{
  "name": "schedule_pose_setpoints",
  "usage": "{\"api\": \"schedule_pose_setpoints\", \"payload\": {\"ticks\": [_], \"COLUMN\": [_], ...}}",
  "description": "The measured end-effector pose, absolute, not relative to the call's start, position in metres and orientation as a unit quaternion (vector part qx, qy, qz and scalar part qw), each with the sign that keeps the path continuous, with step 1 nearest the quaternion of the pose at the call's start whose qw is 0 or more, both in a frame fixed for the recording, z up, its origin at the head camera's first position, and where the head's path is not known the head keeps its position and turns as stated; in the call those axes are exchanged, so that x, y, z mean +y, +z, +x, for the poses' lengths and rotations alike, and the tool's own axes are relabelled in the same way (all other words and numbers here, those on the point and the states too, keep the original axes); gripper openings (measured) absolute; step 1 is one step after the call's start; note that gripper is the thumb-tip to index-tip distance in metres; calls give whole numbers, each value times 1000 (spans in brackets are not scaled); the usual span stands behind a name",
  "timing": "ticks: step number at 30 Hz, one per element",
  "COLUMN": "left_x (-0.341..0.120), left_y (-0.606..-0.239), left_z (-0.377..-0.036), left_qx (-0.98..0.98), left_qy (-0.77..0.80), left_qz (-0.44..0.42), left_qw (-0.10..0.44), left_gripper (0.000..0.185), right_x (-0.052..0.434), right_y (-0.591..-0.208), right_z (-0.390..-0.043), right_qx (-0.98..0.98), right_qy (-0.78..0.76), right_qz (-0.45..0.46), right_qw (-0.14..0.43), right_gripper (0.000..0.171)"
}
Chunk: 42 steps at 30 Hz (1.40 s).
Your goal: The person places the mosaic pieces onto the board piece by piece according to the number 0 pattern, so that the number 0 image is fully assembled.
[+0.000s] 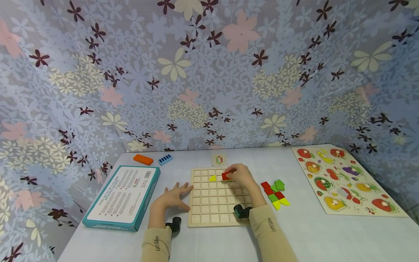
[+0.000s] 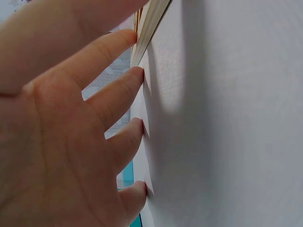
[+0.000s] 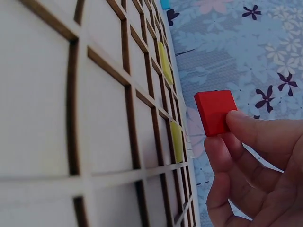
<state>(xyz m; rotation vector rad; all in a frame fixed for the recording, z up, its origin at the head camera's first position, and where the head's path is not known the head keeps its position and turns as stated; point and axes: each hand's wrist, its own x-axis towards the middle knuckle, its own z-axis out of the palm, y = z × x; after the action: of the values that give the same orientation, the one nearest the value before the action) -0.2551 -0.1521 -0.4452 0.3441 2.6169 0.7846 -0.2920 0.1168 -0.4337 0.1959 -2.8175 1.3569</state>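
Observation:
A wooden grid board (image 1: 214,209) lies on the table. My right hand (image 1: 241,175) pinches a red square tile (image 3: 215,112) between thumb and fingers, over the board's far part. In the right wrist view the tile is held up off the grid. Two yellow pieces (image 3: 176,142) sit in grid cells there; the head view shows one yellow piece (image 1: 212,178) left of the red tile. My left hand (image 1: 171,199) is spread beside the board's left edge. In the left wrist view its index fingertip meets the board's side (image 2: 150,28), and other fingertips rest on the tabletop.
A small pattern card (image 1: 219,159) lies behind the board. Red, green and yellow tiles (image 1: 275,194) are piled to its right. Farther right is a fruit puzzle board (image 1: 347,182). At left are a teal-edged box (image 1: 122,196), an orange block (image 1: 143,159) and a blue piece (image 1: 165,159).

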Motion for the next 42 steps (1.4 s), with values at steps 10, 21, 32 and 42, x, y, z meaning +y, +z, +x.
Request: {"api": "schedule_pose_setpoints", "payload": {"ticks": [10,21,32,42], "left_x": [-152,-153,-154,-154], "left_y": [-445,-447,-447,-445], "left_z": [-256,-255,-256,-254], "left_qx": [933,931,930,931], "left_qy": [279,285,287,283], "left_qz": [120,122,121,118], "left_qw": [195,193,193,195], "left_gripper": [82,82,81,82], "right_x": [110,105,98,95], "right_y": [-440,-444,-447,-446], "right_z": [-302,-311,-310,-309], "right_qx": [-893,-889,-901,-914], "right_qy": [447,450,425,399], "right_qz": [56,75,77,64], "right_qw": [-22,-36,-35,-26], "right_gripper": [11,9,9,6]}}
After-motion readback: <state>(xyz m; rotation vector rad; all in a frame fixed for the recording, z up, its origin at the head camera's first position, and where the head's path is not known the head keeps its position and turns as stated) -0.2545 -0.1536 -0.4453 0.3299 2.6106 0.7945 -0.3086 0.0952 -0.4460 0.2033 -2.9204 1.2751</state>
